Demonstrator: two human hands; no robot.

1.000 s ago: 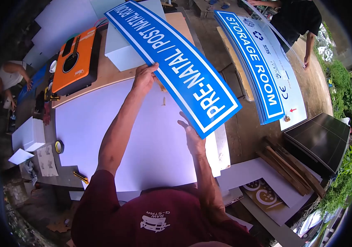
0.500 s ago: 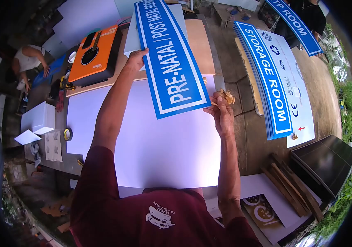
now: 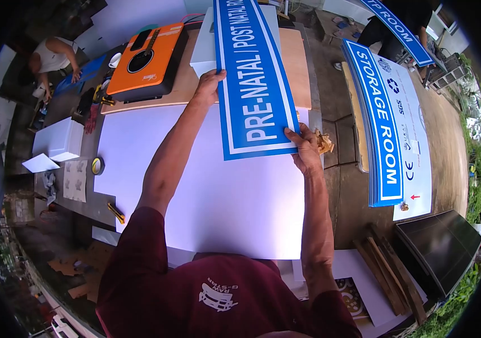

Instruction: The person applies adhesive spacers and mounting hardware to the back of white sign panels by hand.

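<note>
A long blue sign [image 3: 260,96] with white lettering reading PRE-NATAL / POST NATAL slants away from me over the white sheet [image 3: 223,208] on the table. My left hand [image 3: 209,85] grips the sign's left edge. At its near right corner my right hand [image 3: 306,147] is closed on it, thumb on the printed face and the other fingers partly hidden. A crumpled wad of brown tape [image 3: 324,142] shows right beside that hand's knuckles. The far end of the sign runs out of view at the top.
An orange guitar box [image 3: 146,62] lies at the back left, with a yellow cutter [image 3: 116,213] and a tape roll [image 3: 98,165] nearer. Stacked STORAGE ROOM signs [image 3: 375,124] are at the right. A person [image 3: 54,56] bends at far left; another [image 3: 415,22] stands back right.
My right hand has shifted from fingering the brown tape at the corner to holding the sign, thumb on its face. The sign appears further right, as the whole view has shifted.
</note>
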